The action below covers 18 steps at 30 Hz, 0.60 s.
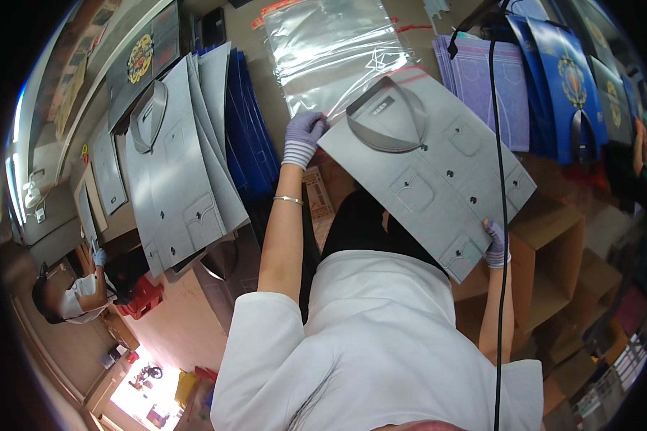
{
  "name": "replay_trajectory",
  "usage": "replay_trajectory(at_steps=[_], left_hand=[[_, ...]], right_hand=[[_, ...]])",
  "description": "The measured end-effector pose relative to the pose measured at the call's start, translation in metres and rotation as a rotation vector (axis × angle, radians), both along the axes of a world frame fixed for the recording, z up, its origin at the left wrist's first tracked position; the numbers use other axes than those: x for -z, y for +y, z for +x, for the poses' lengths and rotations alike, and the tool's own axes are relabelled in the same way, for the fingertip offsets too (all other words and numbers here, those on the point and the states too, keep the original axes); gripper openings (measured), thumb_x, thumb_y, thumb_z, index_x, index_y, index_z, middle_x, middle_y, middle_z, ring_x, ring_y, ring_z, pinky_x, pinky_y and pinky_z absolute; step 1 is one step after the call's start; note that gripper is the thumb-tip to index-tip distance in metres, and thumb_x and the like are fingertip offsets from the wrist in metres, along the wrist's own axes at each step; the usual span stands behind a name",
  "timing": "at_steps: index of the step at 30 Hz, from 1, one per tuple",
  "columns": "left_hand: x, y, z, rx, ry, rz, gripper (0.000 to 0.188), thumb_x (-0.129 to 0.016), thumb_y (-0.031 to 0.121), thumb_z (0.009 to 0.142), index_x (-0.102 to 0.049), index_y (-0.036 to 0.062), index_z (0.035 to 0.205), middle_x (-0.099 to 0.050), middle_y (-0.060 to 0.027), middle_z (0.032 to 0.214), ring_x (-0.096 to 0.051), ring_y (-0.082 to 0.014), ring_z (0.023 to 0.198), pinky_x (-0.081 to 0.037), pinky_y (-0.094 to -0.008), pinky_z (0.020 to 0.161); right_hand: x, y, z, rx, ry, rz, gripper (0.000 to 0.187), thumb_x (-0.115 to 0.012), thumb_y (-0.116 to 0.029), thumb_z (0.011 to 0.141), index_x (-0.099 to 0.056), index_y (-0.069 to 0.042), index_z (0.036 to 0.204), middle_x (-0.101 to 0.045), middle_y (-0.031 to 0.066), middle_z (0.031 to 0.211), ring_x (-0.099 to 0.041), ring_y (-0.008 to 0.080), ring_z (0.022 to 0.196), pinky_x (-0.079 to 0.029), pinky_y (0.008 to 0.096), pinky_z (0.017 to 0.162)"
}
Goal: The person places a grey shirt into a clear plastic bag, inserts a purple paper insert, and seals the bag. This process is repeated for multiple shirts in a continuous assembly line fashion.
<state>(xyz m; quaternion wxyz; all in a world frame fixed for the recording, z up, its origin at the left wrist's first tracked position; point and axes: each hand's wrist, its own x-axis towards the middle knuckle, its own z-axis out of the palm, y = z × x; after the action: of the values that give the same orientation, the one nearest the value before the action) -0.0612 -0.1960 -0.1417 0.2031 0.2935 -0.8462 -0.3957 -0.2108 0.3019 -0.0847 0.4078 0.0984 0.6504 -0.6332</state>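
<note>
A grey paper bag (438,187) printed like a shirt, with a collar-shaped grey flap and pocket shapes, lies tilted in front of me. My right hand (494,244), in a striped purple glove, is closed on its lower right edge; part of the hand is behind the bag. My left hand (305,136), gloved alike, is closed at the near edge of a clear plastic bag (331,57) with red strips, close to the grey bag's left corner. Its fingertips are partly hidden. The grey bag's top edge meets the near edge of the plastic, whose layers lie flat on the table.
More grey shirt-print bags (172,172) and dark blue bags (248,129) stand at the left. Purple bags (485,86) and blue bags (564,86) are at the right. A black cable (497,302) hangs across the view. Cardboard boxes (546,266) stand at lower right. Another person (83,294) works far left.
</note>
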Motion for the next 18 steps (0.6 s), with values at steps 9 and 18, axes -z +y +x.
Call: replay_trajectory(at_steps=[9,18], left_hand=[[-0.048,0.008,0.02,-0.064,0.021,-0.453,0.009,-0.065,0.007,0.069,-0.064,0.0084,0.078,-0.059,-0.0087,0.079,-0.055,-0.0269,0.079,-0.044,-0.0366,0.07],[-0.068,0.009,0.025,-0.117,0.099,-0.288,0.017,-0.068,0.003,0.066,-0.061,0.0048,0.081,-0.057,-0.0091,0.079,-0.054,-0.0272,0.078,-0.045,-0.0345,0.072]], right_hand=[[-0.007,-0.012,0.015,0.063,0.038,0.024,0.047,-0.063,-0.016,0.069,-0.051,0.002,0.11,-0.057,0.0118,0.102,-0.057,0.0216,0.092,-0.048,0.035,0.081],[-0.01,-0.013,0.037,0.124,0.134,-0.078,0.054,-0.061,-0.018,0.072,-0.044,0.002,0.119,-0.055,0.012,0.108,-0.056,0.0245,0.096,-0.045,0.0371,0.086]])
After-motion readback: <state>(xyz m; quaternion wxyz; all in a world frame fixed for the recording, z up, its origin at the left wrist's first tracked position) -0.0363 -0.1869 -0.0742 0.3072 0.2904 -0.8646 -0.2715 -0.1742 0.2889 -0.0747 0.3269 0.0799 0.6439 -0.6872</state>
